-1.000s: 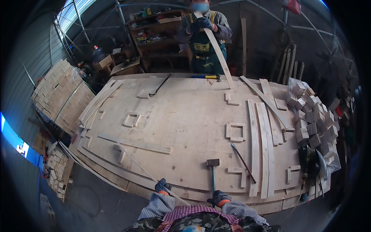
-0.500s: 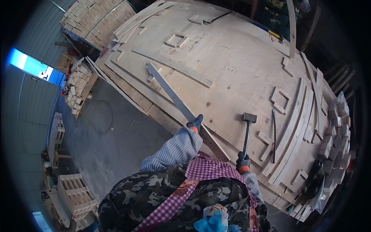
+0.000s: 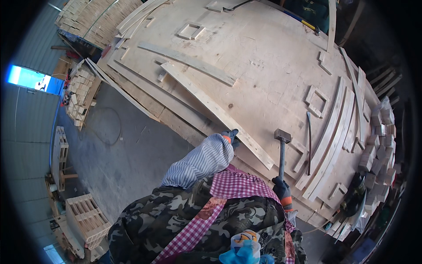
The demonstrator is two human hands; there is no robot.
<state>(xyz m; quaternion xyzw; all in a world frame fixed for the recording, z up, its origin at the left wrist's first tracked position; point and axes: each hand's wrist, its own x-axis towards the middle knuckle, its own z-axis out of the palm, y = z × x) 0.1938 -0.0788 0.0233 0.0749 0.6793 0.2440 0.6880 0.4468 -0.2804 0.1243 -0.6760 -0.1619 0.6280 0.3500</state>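
Note:
A long pale wooden plank (image 3: 211,108) lies slantwise across the near part of the big plywood bench top (image 3: 259,66), broad face up. My left hand (image 3: 231,137), in a dark glove with an orange cuff, grips its near edge; part of the fingers is hidden. To the right, my right hand (image 3: 281,188), gloved too, is closed round the handle of a hammer (image 3: 282,152). The blocky metal head points away from me, close to the plank's near end. Under the plank's far end sits a small wood block (image 3: 161,76).
Another flat board (image 3: 189,62) lies beyond the plank. Small wooden frames (image 3: 317,101), a thin pry bar (image 3: 309,143) and long strips (image 3: 327,136) lie on the right. Wood blocks (image 3: 378,154) are heaped at the right edge. A yellow-and-blue-handled hammer (image 3: 303,21) lies at the far edge.
The plank has turned from standing on its narrow edge to showing its broad face, with my left hand still at its near edge. My right hand keeps the hammer. The view has shifted slightly.

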